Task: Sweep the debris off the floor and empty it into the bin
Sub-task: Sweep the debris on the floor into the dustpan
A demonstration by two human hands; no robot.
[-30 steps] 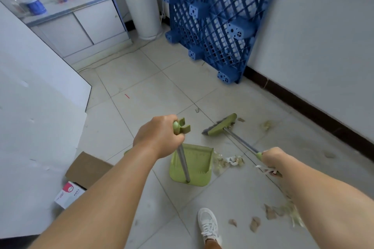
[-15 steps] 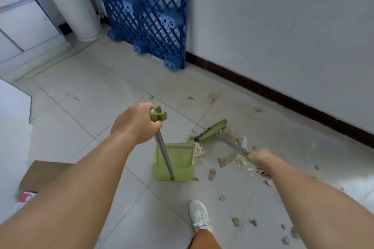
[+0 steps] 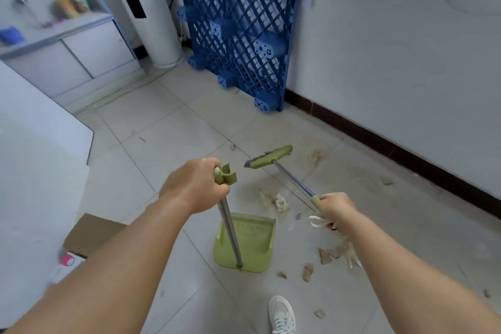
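Note:
My left hand (image 3: 196, 186) grips the top of the metal handle of a green dustpan (image 3: 245, 243), which stands on the tiled floor with its mouth facing away from me. My right hand (image 3: 336, 207) holds the end of a green broom's handle. The broom head (image 3: 268, 157) is lifted off the floor, beyond the dustpan. A small pile of pale debris (image 3: 276, 200) lies just past the dustpan's mouth. More brown and pale scraps (image 3: 329, 255) are scattered to its right. No bin is in view.
A blue plastic pallet (image 3: 238, 30) leans on the wall ahead, beside a white column unit (image 3: 143, 8). A white cabinet (image 3: 70, 54) stands at back left. A cardboard box (image 3: 92, 233) lies at left by a white panel. My white shoe (image 3: 282, 314) is at the bottom.
The broom head has lifted and swung away from the dustpan, leaving a small pile near its mouth. The view has turned back left and tilted up.

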